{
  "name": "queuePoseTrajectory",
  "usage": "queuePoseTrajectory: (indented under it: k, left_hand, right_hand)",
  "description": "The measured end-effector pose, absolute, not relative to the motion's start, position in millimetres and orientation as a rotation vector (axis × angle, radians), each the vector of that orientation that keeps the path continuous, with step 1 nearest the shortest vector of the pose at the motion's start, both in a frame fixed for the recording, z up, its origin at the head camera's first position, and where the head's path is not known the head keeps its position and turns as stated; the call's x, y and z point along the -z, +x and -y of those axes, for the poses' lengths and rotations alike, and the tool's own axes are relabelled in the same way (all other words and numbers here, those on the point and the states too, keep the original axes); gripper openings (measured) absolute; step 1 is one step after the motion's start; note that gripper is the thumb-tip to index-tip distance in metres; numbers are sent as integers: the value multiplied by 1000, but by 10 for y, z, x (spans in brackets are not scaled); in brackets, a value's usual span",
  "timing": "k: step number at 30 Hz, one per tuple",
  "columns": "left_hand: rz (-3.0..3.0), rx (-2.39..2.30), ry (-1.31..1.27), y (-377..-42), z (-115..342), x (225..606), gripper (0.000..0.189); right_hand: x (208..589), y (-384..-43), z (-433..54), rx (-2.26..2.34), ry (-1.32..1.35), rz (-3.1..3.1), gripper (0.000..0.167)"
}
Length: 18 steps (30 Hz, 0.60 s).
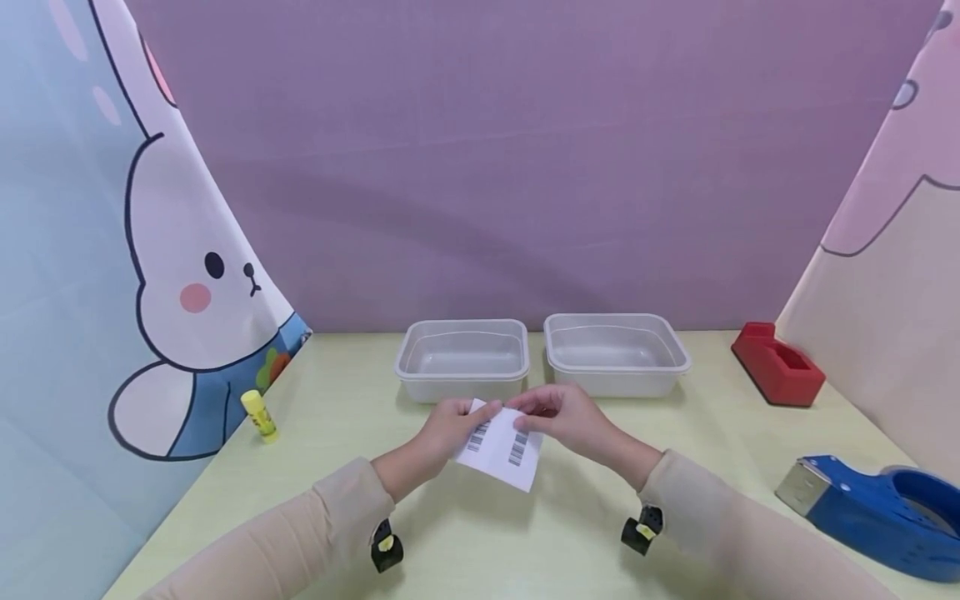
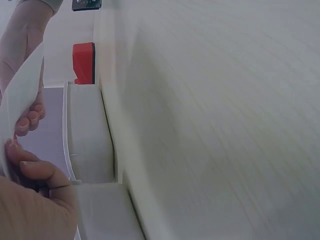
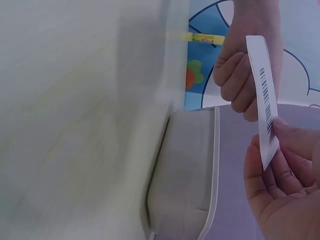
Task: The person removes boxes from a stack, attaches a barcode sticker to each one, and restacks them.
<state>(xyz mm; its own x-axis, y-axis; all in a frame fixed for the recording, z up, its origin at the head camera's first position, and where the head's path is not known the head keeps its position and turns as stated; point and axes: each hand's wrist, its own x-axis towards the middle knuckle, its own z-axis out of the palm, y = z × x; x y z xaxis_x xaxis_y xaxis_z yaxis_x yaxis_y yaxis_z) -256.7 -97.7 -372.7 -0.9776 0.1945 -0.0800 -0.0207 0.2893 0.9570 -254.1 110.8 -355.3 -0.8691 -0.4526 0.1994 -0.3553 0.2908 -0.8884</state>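
A small white paper sheet (image 1: 497, 467), printed with black barcodes, is held between both hands above the table, in front of two plastic boxes. At its upper left part, the left hand (image 1: 444, 432) pinches it, thumb on the printed face. From the upper right side the right hand (image 1: 576, 427) grips it between thumb and fingers. Seen from the right wrist, the sheet (image 3: 265, 100) stands almost edge-on, with one barcode visible. In the left wrist view the sheet's plain side (image 2: 20, 95) faces the camera, partly covering the right hand (image 2: 36, 111).
Two translucent boxes (image 1: 462, 389) (image 1: 618, 383) stand side by side at the table's back. A yellow glue stick (image 1: 259, 417) stands at left. On the right are a red tape dispenser (image 1: 798, 386) and a blue tape dispenser (image 1: 870, 510). Printed cloth walls (image 1: 465, 167) enclose the table.
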Motion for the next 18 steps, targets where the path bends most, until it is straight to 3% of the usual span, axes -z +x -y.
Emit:
queuePoseTrajectory:
  k: [9, 18]
  left_hand:
    - [-2403, -1701, 170, -2542, 976, 3714, 40]
    - [-2406, -1682, 231, -2575, 1011, 3743, 36]
  right_hand:
    - [3549, -2538, -1115, 1576, -886, -2507, 23]
    - [3523, -2565, -1131, 1533, -970, -2638, 8]
